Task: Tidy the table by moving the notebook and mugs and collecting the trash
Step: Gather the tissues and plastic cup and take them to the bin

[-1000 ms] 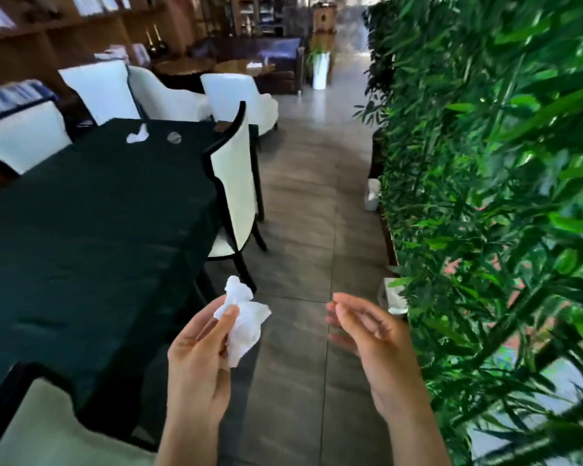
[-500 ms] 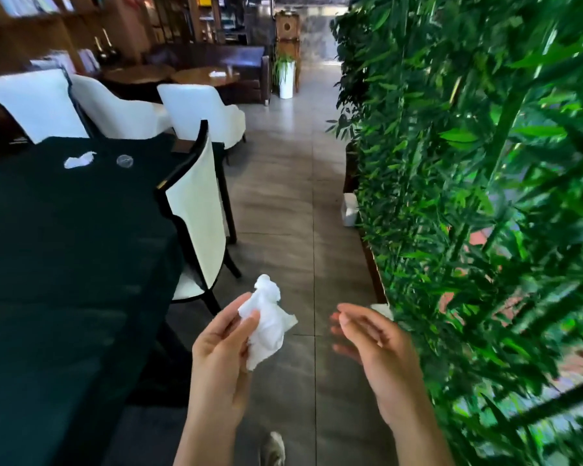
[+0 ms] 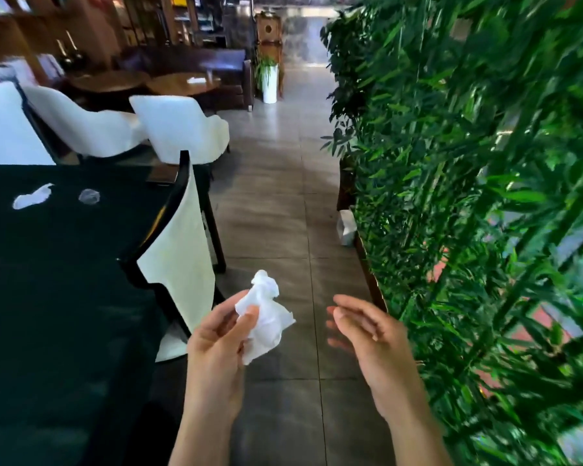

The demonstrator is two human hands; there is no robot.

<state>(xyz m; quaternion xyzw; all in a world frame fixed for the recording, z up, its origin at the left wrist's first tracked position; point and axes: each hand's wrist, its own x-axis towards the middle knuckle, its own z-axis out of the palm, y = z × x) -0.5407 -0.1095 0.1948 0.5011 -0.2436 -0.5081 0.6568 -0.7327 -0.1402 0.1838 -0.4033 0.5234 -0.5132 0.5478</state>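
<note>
My left hand [image 3: 217, 344] pinches a crumpled white tissue [image 3: 266, 314] over the floor, just right of the table with the dark green cloth [image 3: 48, 297]. Beside it my right hand [image 3: 371, 334] is held up with fingers loosely apart and nothing in it. Farther back on the cloth lie a second white tissue scrap [image 3: 32, 196] and a small clear crumpled wrapper [image 3: 89, 196]. A dark flat object [image 3: 162, 176] rests at the table's far corner. No mugs are in view.
A white chair with a black frame [image 3: 179, 243] is tucked at the table's right side, close to my left hand. More white chairs [image 3: 182, 129] stand behind the table. A wall of bamboo plants [image 3: 468, 196] lines the right. A tiled aisle [image 3: 276, 196] runs ahead between them.
The view has advanced along the aisle, so the chair and the far trash on the table appear closer. Both hands keep their pose, the left still holding the tissue.
</note>
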